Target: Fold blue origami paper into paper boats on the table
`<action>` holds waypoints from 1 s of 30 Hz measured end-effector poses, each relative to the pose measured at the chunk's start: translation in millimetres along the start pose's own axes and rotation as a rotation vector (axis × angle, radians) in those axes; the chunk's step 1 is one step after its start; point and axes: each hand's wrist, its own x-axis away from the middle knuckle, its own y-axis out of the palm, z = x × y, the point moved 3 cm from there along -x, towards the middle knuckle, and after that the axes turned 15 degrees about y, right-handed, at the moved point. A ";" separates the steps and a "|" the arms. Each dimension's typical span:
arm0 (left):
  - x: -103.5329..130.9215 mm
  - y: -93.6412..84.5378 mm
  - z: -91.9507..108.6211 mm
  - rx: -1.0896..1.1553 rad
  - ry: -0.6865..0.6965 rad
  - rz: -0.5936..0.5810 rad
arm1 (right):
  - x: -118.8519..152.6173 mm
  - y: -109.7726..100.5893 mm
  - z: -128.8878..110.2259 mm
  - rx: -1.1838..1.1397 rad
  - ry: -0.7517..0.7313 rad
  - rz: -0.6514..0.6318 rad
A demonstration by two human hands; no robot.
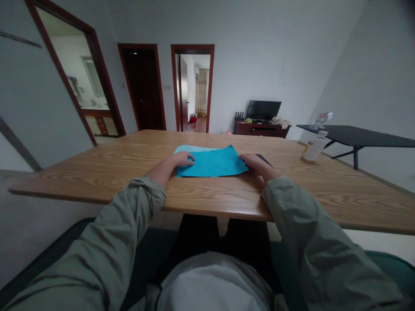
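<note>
A bright blue sheet (212, 164) lies on the wooden table in front of me, its far right corner raised. Beneath its far left part, a paler blue sheet (188, 148) shows. My left hand (184, 159) rests at the sheet's left side, fingers curled at its edge. At the right edge, my right hand (253, 161) pinches the blue sheet between thumb and fingers. Something flat and black (264, 160) lies just behind my right hand, partly covered by it.
The wooden table (97, 177) spreads wide to both sides. A white bottle (314, 147) stands on it at the right. Farther right is a black folding table (363, 134) with a clear plastic item (321, 120). A television (263, 110) stands on a low cabinet by the back wall.
</note>
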 end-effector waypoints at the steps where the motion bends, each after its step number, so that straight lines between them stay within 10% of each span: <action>1: 1.5 0.7 -2.7 -0.009 -0.012 -0.019 | 0.3 1.1 -1.2 -0.058 0.009 -0.059; 11: -4.2 7.1 37.0 0.038 0.086 -0.057 | 9.7 25.1 -31.7 -0.322 -0.170 -0.289; 19: -7.9 10.1 45.6 0.125 0.177 -0.012 | 51.6 56.8 -58.1 0.010 -0.595 -0.186; 30: -4.3 3.7 15.8 0.035 0.075 0.055 | 34.5 58.2 -47.6 0.139 -0.533 0.027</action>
